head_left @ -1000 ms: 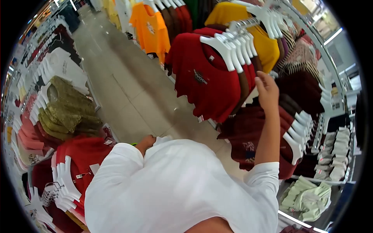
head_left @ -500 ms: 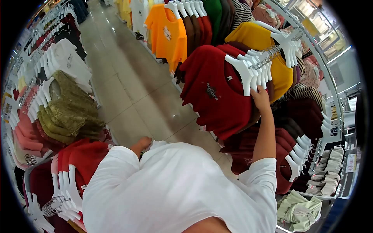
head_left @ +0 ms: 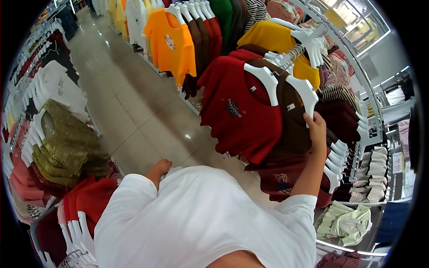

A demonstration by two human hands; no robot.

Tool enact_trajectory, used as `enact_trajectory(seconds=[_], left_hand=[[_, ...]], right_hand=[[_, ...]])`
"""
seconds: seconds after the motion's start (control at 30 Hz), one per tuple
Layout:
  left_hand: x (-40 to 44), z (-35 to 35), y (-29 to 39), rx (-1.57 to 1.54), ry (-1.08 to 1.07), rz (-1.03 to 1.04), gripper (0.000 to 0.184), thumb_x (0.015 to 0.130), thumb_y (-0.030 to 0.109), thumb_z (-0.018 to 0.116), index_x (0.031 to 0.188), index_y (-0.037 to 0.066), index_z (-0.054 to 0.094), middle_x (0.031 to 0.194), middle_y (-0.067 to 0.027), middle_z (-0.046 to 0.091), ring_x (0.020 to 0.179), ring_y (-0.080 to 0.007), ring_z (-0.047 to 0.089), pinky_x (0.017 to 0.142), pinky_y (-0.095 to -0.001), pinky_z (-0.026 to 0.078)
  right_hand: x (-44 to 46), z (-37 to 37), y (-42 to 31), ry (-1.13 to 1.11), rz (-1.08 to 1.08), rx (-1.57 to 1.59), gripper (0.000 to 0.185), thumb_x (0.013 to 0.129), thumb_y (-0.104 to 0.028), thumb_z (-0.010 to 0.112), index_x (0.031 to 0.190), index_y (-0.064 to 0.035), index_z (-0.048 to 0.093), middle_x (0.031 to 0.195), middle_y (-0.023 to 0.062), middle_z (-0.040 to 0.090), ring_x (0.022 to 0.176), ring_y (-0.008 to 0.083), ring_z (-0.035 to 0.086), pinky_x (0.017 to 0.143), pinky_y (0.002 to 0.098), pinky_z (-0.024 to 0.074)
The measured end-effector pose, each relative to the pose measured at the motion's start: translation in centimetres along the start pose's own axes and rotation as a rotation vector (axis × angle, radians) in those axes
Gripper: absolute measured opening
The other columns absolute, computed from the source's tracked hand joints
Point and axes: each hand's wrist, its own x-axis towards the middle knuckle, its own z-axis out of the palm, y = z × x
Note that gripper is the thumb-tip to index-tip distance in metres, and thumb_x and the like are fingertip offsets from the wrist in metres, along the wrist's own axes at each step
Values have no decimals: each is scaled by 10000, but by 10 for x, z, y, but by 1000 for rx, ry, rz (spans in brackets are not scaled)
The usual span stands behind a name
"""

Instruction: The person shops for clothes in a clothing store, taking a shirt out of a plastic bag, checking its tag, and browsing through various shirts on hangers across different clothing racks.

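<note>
My right hand (head_left: 316,127) pinches the lower end of a white hanger (head_left: 304,91) that carries a brown shirt (head_left: 292,127). In front of that shirt a dark red shirt with a small dark print (head_left: 243,107) hangs on its own white hanger (head_left: 266,80). The two hangers stand apart at the top, and the brown collar shows between them. Low at the centre left, my left hand (head_left: 163,166) is closed beside the hem of the white top (head_left: 196,201); what it holds, if anything, is too small to make out.
Orange (head_left: 170,42) and yellow shirts (head_left: 268,38) hang beyond. Maroon shirts (head_left: 286,176) hang below my right hand. Olive (head_left: 71,143) and red garments (head_left: 91,198) line the left rack. Tiled floor (head_left: 134,107) runs between. Folded pale items (head_left: 373,174) lie on a right-hand shelf.
My right hand first reached toward the rack, then touched the hangers. Now it has drawn the brown shirt's hanger rightward, away from the dark red one. The view has shifted slightly.
</note>
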Motion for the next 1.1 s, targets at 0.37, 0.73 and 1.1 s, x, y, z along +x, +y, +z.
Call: enact_trajectory(seconds=[0.37,0.73,1.1], left_hand=[[-4,21,-43,450,-374,-6,431,920,323,506,1080,-10,727,1209,-296,648,1107,-448,631,966,-493,492],[1,76,109,388,-294,189,372,934,242,492,991,-52,714,1112,-316,665,1048,-426,651,918,-491,511],[-36,133,170,460,-332,336,450,941,324,491,1067,-56,696,1147,-300,661,1088,-431,629,962,-486,480]], right_hand=[[-167,-105,23,251,163,-47,291,934,-243,689,1025,29,643,843,-2,580,783,101,456,695,279,391],[-300,-178,-13,196,358,-150,261,926,-208,657,1034,26,619,840,42,579,788,140,481,719,290,412],[-340,-151,25,-60,445,-188,284,738,-170,782,890,42,671,741,92,613,691,191,554,653,347,450]])
